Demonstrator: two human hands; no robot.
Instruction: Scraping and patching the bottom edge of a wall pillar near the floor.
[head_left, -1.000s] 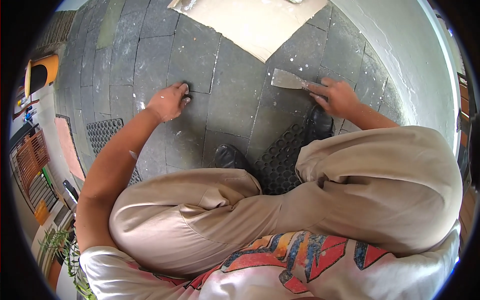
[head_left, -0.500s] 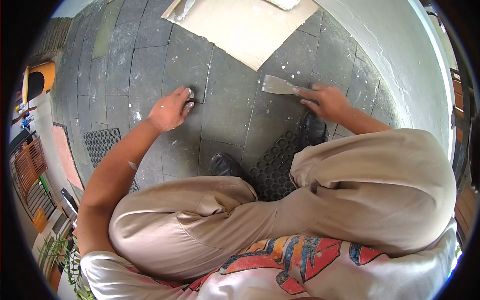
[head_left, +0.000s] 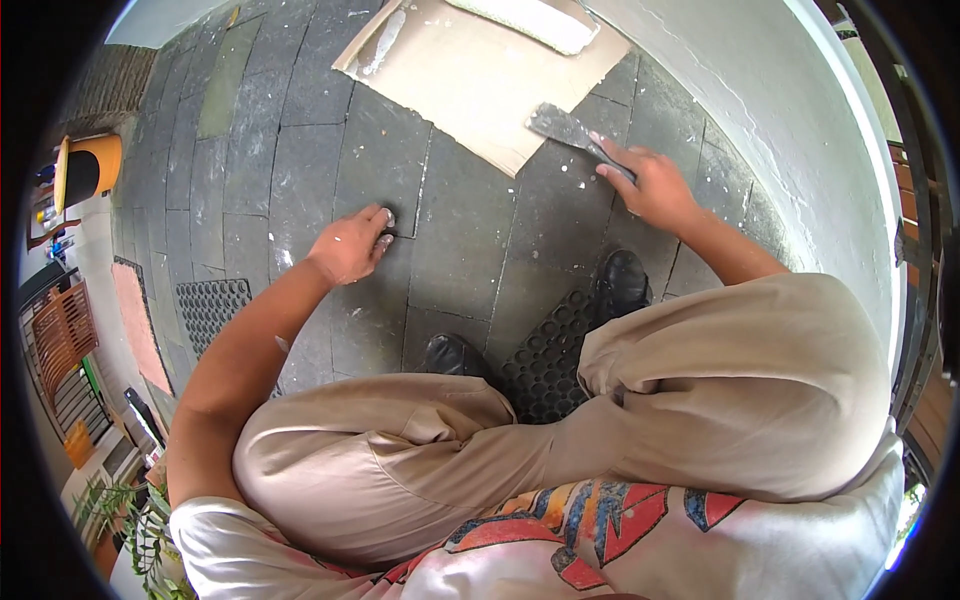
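My right hand (head_left: 657, 190) is closed round the handle of a putty knife (head_left: 562, 127). Its wide, smeared metal blade points left and away from me, over the near right edge of a sheet of cardboard (head_left: 455, 85) on the floor. My left hand (head_left: 347, 245) hangs to the left, near the dark floor tiles. Its fingers are loosely bent with the thumb apart, and white paste coats the tips. Nothing shows between them.
A long white object (head_left: 535, 22) lies on the cardboard's far part, beside a white smear. A cracked pale wall (head_left: 740, 90) rises on the right. Black rubber mats (head_left: 545, 345) with holes lie by my shoes (head_left: 622, 285) and further left. An orange-and-black object (head_left: 92, 168) stands far left.
My right hand has swung the putty knife away from me, bringing its blade up to the cardboard. The view has shifted, showing more of the cardboard and the white object. My left hand keeps its pose.
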